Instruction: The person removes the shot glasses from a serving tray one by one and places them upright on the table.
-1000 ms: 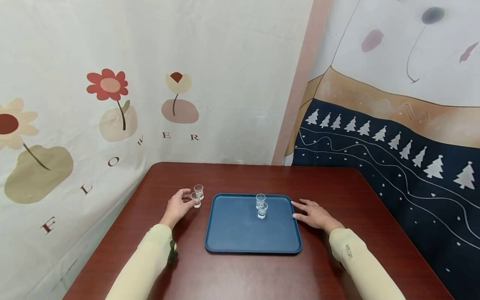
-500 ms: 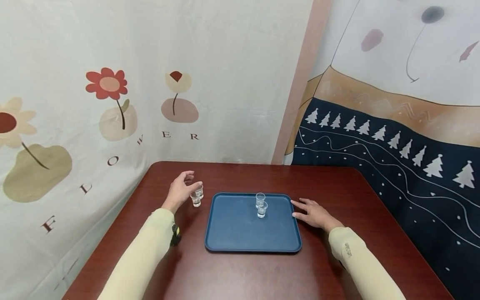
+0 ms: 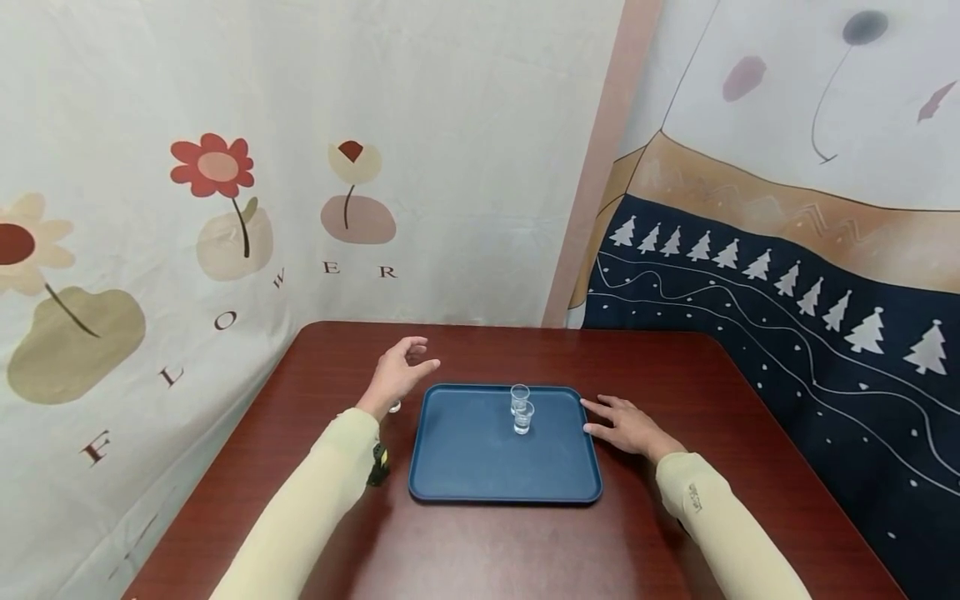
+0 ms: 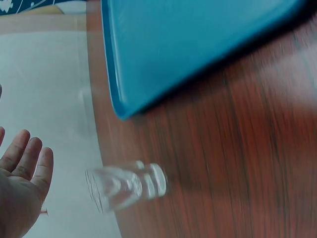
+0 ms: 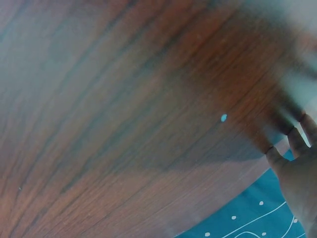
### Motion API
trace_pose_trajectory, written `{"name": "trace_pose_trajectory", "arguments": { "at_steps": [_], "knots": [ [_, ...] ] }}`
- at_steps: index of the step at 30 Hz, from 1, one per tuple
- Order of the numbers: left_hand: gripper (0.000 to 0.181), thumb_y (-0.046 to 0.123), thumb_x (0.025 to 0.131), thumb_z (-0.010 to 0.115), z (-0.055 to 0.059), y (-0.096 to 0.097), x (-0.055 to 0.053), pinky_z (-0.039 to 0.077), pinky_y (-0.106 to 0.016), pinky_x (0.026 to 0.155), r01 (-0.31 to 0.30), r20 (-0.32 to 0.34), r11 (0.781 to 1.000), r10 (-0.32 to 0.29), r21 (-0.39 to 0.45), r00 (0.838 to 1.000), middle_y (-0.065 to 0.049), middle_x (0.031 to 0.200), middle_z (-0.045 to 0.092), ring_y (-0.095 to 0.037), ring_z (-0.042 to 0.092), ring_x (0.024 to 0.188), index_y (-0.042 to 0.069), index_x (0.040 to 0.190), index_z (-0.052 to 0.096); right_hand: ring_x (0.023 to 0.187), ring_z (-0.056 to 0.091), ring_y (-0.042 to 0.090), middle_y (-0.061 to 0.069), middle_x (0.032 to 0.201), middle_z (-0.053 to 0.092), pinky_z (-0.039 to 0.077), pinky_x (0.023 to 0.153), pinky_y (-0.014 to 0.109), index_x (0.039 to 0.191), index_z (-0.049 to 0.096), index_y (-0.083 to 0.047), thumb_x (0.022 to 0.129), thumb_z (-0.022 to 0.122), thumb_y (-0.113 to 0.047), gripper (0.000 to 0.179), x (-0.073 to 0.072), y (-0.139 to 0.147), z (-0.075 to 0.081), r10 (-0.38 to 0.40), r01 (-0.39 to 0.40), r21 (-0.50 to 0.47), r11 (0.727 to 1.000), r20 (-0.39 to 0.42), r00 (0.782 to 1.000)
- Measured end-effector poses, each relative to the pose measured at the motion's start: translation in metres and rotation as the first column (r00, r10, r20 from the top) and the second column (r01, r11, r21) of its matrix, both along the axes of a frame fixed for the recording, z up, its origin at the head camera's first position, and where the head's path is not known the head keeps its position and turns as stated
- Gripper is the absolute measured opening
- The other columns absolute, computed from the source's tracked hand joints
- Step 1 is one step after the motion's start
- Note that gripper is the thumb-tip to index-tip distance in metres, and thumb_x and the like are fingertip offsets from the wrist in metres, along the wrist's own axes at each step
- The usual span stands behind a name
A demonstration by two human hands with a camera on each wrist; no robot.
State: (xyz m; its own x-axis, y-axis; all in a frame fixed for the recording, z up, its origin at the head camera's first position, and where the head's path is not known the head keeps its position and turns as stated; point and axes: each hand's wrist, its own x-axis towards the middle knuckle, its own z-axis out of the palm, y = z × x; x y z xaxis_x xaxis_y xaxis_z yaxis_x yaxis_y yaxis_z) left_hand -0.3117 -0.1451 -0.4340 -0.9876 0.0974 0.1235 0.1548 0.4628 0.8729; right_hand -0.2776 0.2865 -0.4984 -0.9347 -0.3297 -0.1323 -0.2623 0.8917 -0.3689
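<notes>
My left hand (image 3: 397,375) hovers left of the blue tray's far corner, fingers loosely bent with nothing between them. Behind its wrist the base of a shot glass (image 3: 395,407) peeks out; the rest is hidden in the head view. The left wrist view shows clear shot glass (image 4: 126,186) outlines overlapping on the table, apart from the left hand. Two more clear shot glasses stand upright on the tray (image 3: 480,475), a back one (image 3: 519,395) and a front one (image 3: 523,419). My right hand (image 3: 628,428) is spread, fingertips right at the tray's right rim.
The dark red wooden table (image 3: 495,550) has rounded far corners. A pale curtain with printed flowers (image 3: 450,167) hangs behind it, and a navy cloth with printed trees (image 3: 750,333) hangs along the right side.
The left hand has let go of the front-left glass, then lifted and moved away and to the right, towards the tray's far left corner. The right hand stays in place.
</notes>
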Motion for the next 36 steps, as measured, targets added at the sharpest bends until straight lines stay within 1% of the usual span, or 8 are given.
{"name": "trace_pose_trajectory", "arguments": {
  "at_steps": [5, 7, 11, 14, 19, 24, 28, 36],
  "knots": [
    [0.054, 0.025, 0.094, 0.071, -0.004, 0.018, 0.003, 0.042, -0.050, 0.103, 0.033, 0.000, 0.999, -0.033, 0.005, 0.999, -0.015, 0.138, 0.054, -0.034, 0.047, 0.131, 0.011, 0.141, 0.050, 0.140, 0.029, 0.048, 0.025, 0.153, 0.034, 0.026, 0.107, 0.067, 0.153, 0.042, -0.020, 0.098, 0.055, -0.051, 0.064, 0.000, 0.001, -0.001, -0.008, 0.008, -0.008, 1.000, -0.001, 1.000],
    [0.053, 0.024, 0.093, 0.072, -0.006, 0.026, 0.005, 0.043, -0.049, 0.102, 0.040, -0.001, 0.999, -0.040, 0.015, 0.999, -0.015, 0.136, 0.056, -0.034, 0.049, 0.129, 0.010, 0.140, 0.051, 0.138, 0.030, 0.050, 0.027, 0.152, 0.035, 0.028, 0.106, 0.068, 0.152, 0.042, -0.018, 0.098, 0.055, -0.051, 0.064, 0.000, 0.001, 0.000, 0.000, 0.000, -0.003, 1.000, -0.013, 1.000],
    [0.050, 0.020, 0.091, 0.074, -0.015, 0.043, 0.008, 0.045, -0.047, 0.100, 0.048, -0.011, 0.999, -0.048, 0.016, 0.999, -0.016, 0.130, 0.060, -0.034, 0.053, 0.124, 0.008, 0.136, 0.055, 0.139, 0.029, 0.050, 0.027, 0.152, 0.034, 0.027, 0.106, 0.069, 0.152, 0.042, -0.019, 0.098, 0.055, -0.052, 0.065, -0.002, 0.001, 0.001, -0.002, 0.002, 0.003, 1.000, -0.007, 1.000],
    [0.049, 0.020, 0.091, 0.075, -0.023, 0.054, 0.012, 0.046, -0.047, 0.099, 0.055, -0.010, 0.998, -0.055, -0.008, 0.998, -0.015, 0.127, 0.062, -0.032, 0.056, 0.122, 0.006, 0.134, 0.057, 0.140, 0.029, 0.049, 0.025, 0.153, 0.034, 0.026, 0.107, 0.068, 0.153, 0.041, -0.020, 0.098, 0.054, -0.053, 0.065, -0.003, 0.001, 0.001, -0.007, 0.007, -0.001, 1.000, -0.005, 1.000],
    [0.047, 0.022, 0.092, 0.074, -0.034, 0.070, 0.021, 0.047, -0.047, 0.099, 0.098, 0.015, 0.994, -0.097, -0.041, 0.995, -0.012, 0.126, 0.063, -0.029, 0.057, 0.121, 0.006, 0.133, 0.058, 0.139, 0.029, 0.050, 0.027, 0.153, 0.034, 0.027, 0.106, 0.069, 0.153, 0.041, -0.018, 0.098, 0.055, -0.052, 0.066, -0.003, 0.001, -0.001, -0.001, 0.001, 0.008, 1.000, -0.012, 1.000],
    [0.045, 0.023, 0.092, 0.073, -0.040, 0.082, 0.031, 0.046, -0.048, 0.099, 0.122, 0.056, 0.992, -0.120, -0.040, 0.991, -0.013, 0.127, 0.062, -0.029, 0.057, 0.119, 0.007, 0.132, 0.059, 0.139, 0.030, 0.050, 0.026, 0.152, 0.035, 0.027, 0.106, 0.069, 0.152, 0.042, -0.019, 0.097, 0.055, -0.053, 0.066, -0.002, 0.002, -0.005, -0.008, 0.009, 0.004, 1.000, -0.012, 1.000],
    [0.047, 0.023, 0.093, 0.073, -0.045, 0.089, 0.037, 0.046, -0.048, 0.100, 0.136, 0.070, 0.990, -0.134, -0.031, 0.989, -0.013, 0.127, 0.062, -0.029, 0.057, 0.120, 0.005, 0.133, 0.058, 0.138, 0.030, 0.050, 0.026, 0.152, 0.035, 0.028, 0.106, 0.068, 0.152, 0.043, -0.019, 0.097, 0.054, -0.055, 0.066, -0.002, 0.003, -0.006, 0.000, 0.000, 0.005, 1.000, -0.027, 1.000],
    [0.043, 0.020, 0.091, 0.074, -0.058, 0.106, 0.045, 0.048, -0.047, 0.096, 0.166, 0.041, 0.986, -0.165, -0.020, 0.985, -0.013, 0.120, 0.066, -0.029, 0.060, 0.114, 0.002, 0.128, 0.061, 0.138, 0.030, 0.050, 0.026, 0.152, 0.036, 0.028, 0.105, 0.068, 0.152, 0.043, -0.018, 0.098, 0.054, -0.053, 0.065, -0.001, 0.003, -0.004, 0.005, -0.005, -0.001, 1.000, -0.033, 0.999]
  ]
}}
